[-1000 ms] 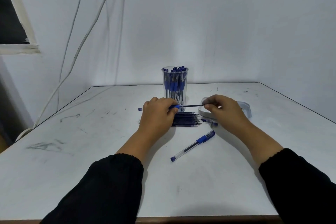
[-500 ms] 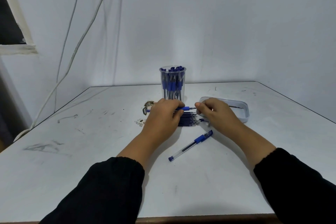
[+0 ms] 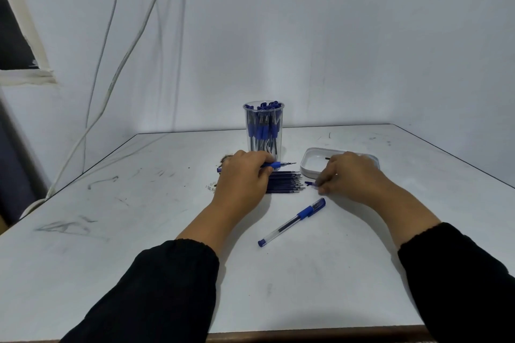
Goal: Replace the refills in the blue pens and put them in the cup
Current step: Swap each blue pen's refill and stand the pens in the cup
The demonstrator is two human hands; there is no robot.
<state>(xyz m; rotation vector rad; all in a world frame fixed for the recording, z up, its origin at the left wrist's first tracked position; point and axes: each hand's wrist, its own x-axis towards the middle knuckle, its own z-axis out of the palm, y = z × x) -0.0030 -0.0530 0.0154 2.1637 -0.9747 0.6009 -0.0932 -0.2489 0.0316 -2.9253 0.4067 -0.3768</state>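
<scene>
1. No text, label, brand, number or sign can be read anywhere in the head view.
2. The capped pen [image 3: 292, 221] lying at lower centre of the frame has a clear barrel with no legible print.
3. The cup [image 3: 264, 128] at centre is clear plastic; the pens inside it show no markings that can be read.
4. The white tray [image 3: 313, 160] at centre right carries no lettering.
5. The table [image 3: 111, 231] bears only dark scuffs and smears, at left and far right, which form no characters.
6. The wall [image 3: 334, 50] across the upper frame has no sign or notice.
</scene>
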